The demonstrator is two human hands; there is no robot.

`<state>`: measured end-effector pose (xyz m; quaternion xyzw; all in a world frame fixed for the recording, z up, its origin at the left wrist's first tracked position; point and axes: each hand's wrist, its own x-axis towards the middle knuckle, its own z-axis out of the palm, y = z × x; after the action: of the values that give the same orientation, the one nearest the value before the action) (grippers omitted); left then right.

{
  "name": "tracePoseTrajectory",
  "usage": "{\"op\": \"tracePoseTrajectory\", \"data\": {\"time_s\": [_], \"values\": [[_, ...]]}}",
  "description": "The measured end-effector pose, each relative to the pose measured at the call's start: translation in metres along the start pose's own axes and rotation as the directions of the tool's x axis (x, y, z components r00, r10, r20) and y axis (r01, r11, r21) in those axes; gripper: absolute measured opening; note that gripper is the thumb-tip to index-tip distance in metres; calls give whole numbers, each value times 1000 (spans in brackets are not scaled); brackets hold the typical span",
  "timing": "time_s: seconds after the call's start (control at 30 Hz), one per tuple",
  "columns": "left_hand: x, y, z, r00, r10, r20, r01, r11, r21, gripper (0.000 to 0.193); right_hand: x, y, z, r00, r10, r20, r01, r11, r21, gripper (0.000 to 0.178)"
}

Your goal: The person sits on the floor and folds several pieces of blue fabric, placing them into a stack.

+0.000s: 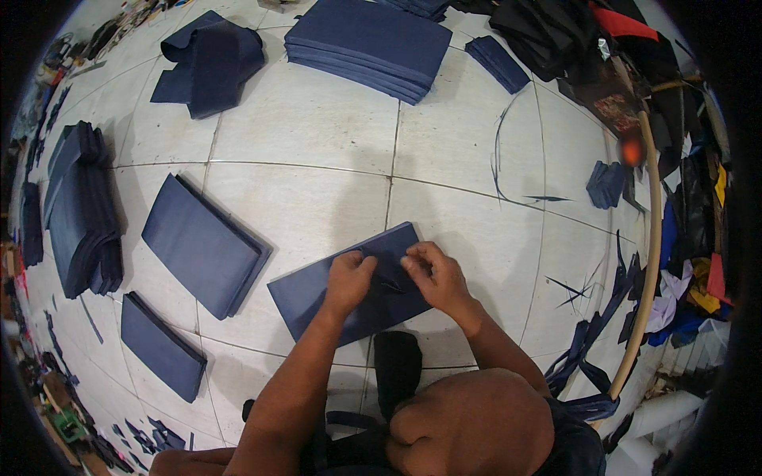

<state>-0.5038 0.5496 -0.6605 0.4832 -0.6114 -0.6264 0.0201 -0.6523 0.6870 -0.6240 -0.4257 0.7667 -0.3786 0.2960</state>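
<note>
In front of me on the tiled floor lies a slanted stack of dark blue fabric panels point(308, 295). Over its left-middle part is my left hand point(349, 279), with thumb and fingers drawn together. My right hand point(436, 274) is at the stack's right end, its thumb and fingertips in a pinch. Whatever is between the fingers of either hand is too small to make out. A thin dark sliver point(389, 285) shows on the fabric between the two hands. My black-covered foot point(397, 365) is just below the stack's near edge.
Two folded blue fabric stacks point(206, 246) point(163, 347) lie to the left, beside a taller pile point(83, 210). Farther off are a thick stack point(365, 47) and a crumpled piece point(210, 63). Fabric scraps point(587, 341) and a curved wooden pole point(652, 238) line the right.
</note>
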Motion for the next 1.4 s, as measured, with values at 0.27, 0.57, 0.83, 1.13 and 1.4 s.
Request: {"op": "tracePoseTrajectory", "data": {"time_s": [0.27, 0.57, 0.83, 1.13, 1.4], "values": [[-5, 12, -1, 998, -42, 43, 46, 995, -87, 26, 7, 29, 9, 949, -297, -103, 215, 853, -475, 17], [-5, 17, -4, 991, -133, -21, 128, 979, -157, 35, -10, -18, 11, 984, -124, 130, 128, 991, -25, 31], [-1, -2, -3, 1000, 13, -3, -13, 999, 35, 32, 7, 7, 2, 983, -135, -124, 84, 934, -349, 41], [-4, 5, -2, 1000, -20, -3, 20, 1000, 6, 26, 12, 25, 12, 955, -255, -149, 164, 878, -449, 25], [4, -4, 0, 999, 42, -9, -41, 997, 71, 28, 6, 22, 15, 960, -257, -106, 194, 892, -408, 19]]}}
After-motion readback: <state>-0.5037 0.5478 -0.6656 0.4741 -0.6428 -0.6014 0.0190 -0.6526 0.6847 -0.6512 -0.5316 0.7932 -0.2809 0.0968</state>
